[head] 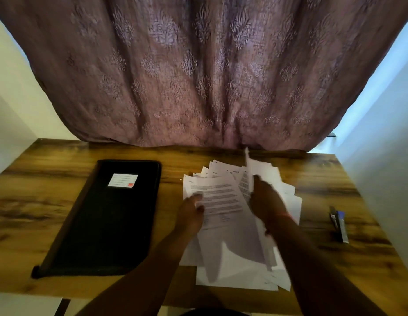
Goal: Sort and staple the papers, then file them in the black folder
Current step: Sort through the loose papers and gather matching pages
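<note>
- My left hand [190, 215] pinches a printed sheet [218, 201], fingers clamped on its edge.
- My right hand [267, 201] grips an upright sheet [249, 165].
- Papers [239, 270] lie centre-right on the bench [39, 201]; folder [107, 220] left, stapler [338, 223] far right.

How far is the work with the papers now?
Early. Nothing looks stapled or filed: the black folder lies closed, the stapler untouched at the right. Both hands, left hand and right hand, grip sheets from the loose papers. Sorting, stapling and filing remain.
</note>
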Demonstrator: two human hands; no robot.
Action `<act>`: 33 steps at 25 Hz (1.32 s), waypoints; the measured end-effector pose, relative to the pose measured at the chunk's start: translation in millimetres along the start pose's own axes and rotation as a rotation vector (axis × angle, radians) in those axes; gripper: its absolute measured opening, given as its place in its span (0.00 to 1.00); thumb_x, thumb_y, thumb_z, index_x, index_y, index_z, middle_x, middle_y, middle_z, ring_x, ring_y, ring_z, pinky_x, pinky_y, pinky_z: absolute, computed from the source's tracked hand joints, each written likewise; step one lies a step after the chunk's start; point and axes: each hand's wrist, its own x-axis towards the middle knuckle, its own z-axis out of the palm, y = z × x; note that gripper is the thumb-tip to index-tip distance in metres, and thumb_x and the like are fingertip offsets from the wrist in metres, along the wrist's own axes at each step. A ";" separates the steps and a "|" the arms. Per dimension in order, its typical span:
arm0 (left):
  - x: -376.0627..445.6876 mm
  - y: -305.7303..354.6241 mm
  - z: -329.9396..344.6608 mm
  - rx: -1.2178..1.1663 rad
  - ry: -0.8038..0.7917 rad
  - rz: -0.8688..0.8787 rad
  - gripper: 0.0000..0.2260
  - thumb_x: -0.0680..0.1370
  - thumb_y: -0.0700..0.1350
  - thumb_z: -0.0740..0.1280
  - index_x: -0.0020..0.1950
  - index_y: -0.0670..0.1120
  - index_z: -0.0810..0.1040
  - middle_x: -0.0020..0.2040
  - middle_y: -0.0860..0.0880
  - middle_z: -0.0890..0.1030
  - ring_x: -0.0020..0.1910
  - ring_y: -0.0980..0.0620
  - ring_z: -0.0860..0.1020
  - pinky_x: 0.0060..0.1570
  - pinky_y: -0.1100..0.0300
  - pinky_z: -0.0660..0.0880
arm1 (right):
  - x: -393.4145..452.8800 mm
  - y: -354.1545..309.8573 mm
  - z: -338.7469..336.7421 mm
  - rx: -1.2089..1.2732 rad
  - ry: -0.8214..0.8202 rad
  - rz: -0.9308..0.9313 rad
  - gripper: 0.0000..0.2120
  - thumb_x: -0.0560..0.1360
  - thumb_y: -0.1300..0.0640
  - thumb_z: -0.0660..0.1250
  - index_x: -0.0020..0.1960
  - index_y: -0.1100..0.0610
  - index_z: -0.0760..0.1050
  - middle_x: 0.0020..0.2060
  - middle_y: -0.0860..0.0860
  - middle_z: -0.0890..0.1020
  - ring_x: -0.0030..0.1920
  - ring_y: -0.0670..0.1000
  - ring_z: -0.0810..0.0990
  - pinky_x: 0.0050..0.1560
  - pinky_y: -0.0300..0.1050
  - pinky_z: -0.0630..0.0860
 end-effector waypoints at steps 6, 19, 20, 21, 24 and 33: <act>0.2 31.6 3.6 -0.416 -0.144 -0.613 0.22 0.82 0.59 0.58 0.64 0.42 0.75 0.57 0.44 0.79 0.59 0.42 0.78 0.60 0.49 0.76 | -23.6 -56.5 86.6 -0.070 -0.367 -0.217 0.14 0.79 0.54 0.64 0.63 0.57 0.73 0.55 0.55 0.80 0.55 0.55 0.80 0.60 0.51 0.77; 4.6 20.4 -12.6 -0.345 -0.016 -0.088 0.16 0.81 0.43 0.65 0.67 0.53 0.72 0.61 0.50 0.80 0.55 0.52 0.80 0.47 0.60 0.79 | 8.1 52.2 37.6 0.587 0.031 0.171 0.24 0.74 0.45 0.71 0.65 0.53 0.71 0.62 0.50 0.77 0.59 0.53 0.78 0.56 0.54 0.78; 5.3 30.2 -18.5 -0.375 -0.007 -0.013 0.17 0.81 0.42 0.66 0.69 0.53 0.71 0.61 0.51 0.81 0.56 0.52 0.80 0.47 0.62 0.79 | 11.3 55.5 26.3 0.745 -0.030 0.165 0.23 0.74 0.44 0.71 0.64 0.53 0.72 0.61 0.50 0.79 0.57 0.53 0.80 0.55 0.54 0.78; 6.5 41.0 -24.4 -0.425 -0.008 0.053 0.20 0.80 0.42 0.67 0.72 0.52 0.70 0.61 0.52 0.81 0.58 0.51 0.80 0.48 0.61 0.80 | 12.7 54.6 14.9 0.887 -0.140 0.136 0.22 0.74 0.45 0.70 0.65 0.52 0.74 0.60 0.51 0.81 0.56 0.53 0.81 0.55 0.54 0.78; 11.8 71.9 -39.3 -0.635 -0.055 0.238 0.28 0.79 0.37 0.67 0.76 0.53 0.63 0.64 0.50 0.80 0.62 0.49 0.80 0.55 0.54 0.80 | 16.0 44.2 -11.7 1.031 -0.207 -0.073 0.20 0.76 0.51 0.71 0.67 0.52 0.74 0.60 0.52 0.81 0.60 0.55 0.80 0.61 0.59 0.75; 21.0 113.4 -66.2 -0.502 0.030 0.193 0.10 0.82 0.44 0.65 0.63 0.50 0.75 0.57 0.54 0.82 0.58 0.52 0.80 0.60 0.51 0.77 | 22.4 -4.1 -34.3 1.025 0.147 -0.159 0.17 0.75 0.61 0.71 0.62 0.53 0.76 0.55 0.48 0.82 0.56 0.48 0.81 0.55 0.47 0.80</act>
